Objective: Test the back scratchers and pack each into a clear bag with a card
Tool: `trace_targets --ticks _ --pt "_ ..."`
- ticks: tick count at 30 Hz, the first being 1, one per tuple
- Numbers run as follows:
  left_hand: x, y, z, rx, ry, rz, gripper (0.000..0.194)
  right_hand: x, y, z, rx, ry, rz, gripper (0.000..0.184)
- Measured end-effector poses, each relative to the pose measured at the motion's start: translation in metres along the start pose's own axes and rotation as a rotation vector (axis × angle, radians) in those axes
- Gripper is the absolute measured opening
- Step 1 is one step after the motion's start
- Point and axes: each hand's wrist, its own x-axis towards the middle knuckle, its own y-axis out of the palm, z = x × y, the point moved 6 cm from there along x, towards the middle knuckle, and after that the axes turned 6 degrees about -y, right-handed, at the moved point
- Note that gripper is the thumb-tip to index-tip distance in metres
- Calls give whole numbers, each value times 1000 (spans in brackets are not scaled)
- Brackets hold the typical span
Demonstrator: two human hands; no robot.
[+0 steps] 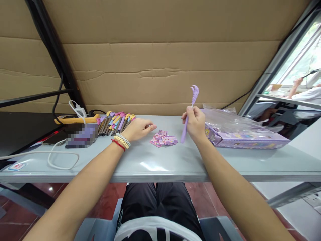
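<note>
In my right hand (195, 122) is a purple back scratcher (184, 134), held upright by its shaft. Its curled claw head (194, 92) rises above my fingers, and the thick handle end comes out below them. My left hand (140, 129) is low over the table, fingers loosely bent to the right with nothing visible in them. Just right of it lies a small heap of pink and purple printed cards or labels (164, 139). Behind and left of that hand, several colourful back scratchers (115, 122) with dark shafts lie in a row, partly hidden by it.
A purple printed box (250, 140) with clear plastic wrap (225, 117) sits to the right on the grey table (160, 164). At left are a phone-like device (82, 135), a white cable (62, 167) and a yellow power strip (75, 118). Cardboard (160, 57) closes the back.
</note>
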Motion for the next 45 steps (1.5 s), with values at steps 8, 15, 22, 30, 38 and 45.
trace_targets --ticks 8,15,22,30,38,45 --pt "1 -2 4 32 -10 -19 36 8 -22 -8 -817 184 206 13" --pt "1 0 6 63 -10 -5 34 5 -33 -24 -1109 347 397 32" --pt "0 0 6 86 -25 37 34 -2 -42 -17 -1060 466 427 60" --pt "0 1 5 87 -37 63 33 1 -46 -20 -1081 503 377 51" --pt "0 4 7 107 -50 83 35 -6 -47 -21 -1021 600 451 78" --pt "0 5 7 105 -25 91 35 -6 -55 -18 -1003 568 400 94"
